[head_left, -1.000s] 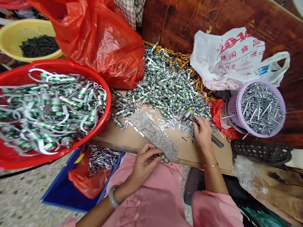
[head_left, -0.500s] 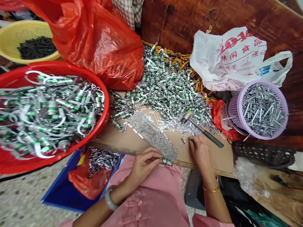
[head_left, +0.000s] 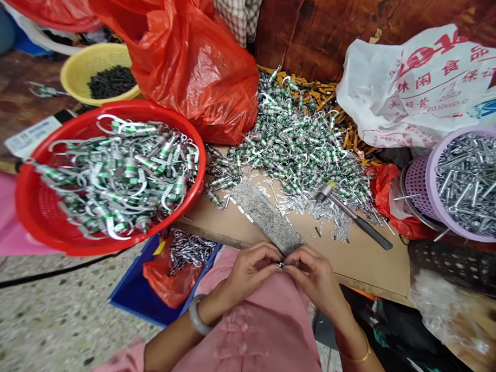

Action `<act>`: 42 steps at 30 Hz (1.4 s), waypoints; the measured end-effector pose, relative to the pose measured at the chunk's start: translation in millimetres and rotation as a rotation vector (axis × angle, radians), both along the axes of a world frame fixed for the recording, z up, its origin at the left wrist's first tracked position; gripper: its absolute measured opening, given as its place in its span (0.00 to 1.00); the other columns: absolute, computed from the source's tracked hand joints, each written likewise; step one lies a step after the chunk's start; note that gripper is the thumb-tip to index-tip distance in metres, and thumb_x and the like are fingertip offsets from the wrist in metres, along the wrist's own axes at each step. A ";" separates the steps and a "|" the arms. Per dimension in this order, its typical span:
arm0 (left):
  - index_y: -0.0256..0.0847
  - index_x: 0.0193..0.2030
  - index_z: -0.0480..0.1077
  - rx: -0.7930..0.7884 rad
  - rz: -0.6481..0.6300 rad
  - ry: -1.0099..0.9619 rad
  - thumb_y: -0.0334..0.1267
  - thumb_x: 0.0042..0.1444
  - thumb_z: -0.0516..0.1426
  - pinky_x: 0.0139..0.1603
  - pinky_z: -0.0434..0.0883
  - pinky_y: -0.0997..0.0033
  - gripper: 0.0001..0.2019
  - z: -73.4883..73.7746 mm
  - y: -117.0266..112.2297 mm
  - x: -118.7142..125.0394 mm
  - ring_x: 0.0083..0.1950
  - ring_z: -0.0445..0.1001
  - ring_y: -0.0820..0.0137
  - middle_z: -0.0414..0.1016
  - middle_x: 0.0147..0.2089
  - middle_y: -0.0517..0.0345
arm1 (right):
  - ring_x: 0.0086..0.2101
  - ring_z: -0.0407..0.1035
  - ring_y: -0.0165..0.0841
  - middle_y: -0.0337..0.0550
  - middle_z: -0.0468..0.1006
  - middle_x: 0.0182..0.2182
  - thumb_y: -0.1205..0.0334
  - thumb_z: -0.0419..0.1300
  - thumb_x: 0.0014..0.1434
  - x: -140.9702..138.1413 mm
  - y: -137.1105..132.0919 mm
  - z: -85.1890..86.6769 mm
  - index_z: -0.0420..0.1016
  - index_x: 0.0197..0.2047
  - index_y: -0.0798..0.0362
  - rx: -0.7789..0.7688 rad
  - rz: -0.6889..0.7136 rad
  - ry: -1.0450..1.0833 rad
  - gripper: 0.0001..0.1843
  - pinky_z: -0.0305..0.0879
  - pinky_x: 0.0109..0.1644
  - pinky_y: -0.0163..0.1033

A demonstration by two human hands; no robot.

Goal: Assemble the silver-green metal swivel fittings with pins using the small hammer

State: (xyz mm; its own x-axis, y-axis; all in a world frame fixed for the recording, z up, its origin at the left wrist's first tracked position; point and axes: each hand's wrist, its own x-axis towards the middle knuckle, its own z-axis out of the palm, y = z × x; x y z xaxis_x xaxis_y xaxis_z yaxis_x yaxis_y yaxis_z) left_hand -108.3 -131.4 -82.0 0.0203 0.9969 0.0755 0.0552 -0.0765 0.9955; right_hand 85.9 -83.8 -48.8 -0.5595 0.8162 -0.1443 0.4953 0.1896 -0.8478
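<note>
My left hand (head_left: 249,270) and my right hand (head_left: 314,275) meet at the near edge of the wooden board (head_left: 363,260), fingers pinched together on a small metal part (head_left: 281,265) between them. The part is mostly hidden by my fingertips. Just beyond lies a grey stone slab (head_left: 267,214). Behind it spreads a pile of silver-and-green clips (head_left: 298,144), with tiny loose metal pieces (head_left: 332,216) and a dark-handled tool (head_left: 353,214) at its right edge.
A red basket (head_left: 35,216) full of clips sits at left, a yellow bowl (head_left: 75,74) of dark parts behind it. A red plastic bag (head_left: 195,59), a white printed bag (head_left: 418,89), a purple basket (head_left: 435,171) of metal pins and a blue bin (head_left: 142,299) surround the board.
My right hand drew back from the loose pieces near the tool to the board's near edge and joined my left hand. The view shifted, so everything sits further right.
</note>
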 end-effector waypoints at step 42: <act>0.41 0.40 0.69 -0.622 0.021 -0.686 0.32 0.40 0.73 0.41 0.74 0.72 0.22 -24.5 -20.5 33.4 0.39 0.79 0.68 0.81 0.38 0.58 | 0.24 0.67 0.29 0.39 0.78 0.24 0.43 0.63 0.58 20.0 -28.3 -21.6 0.78 0.32 0.55 -0.521 -0.354 0.060 0.21 0.60 0.28 0.33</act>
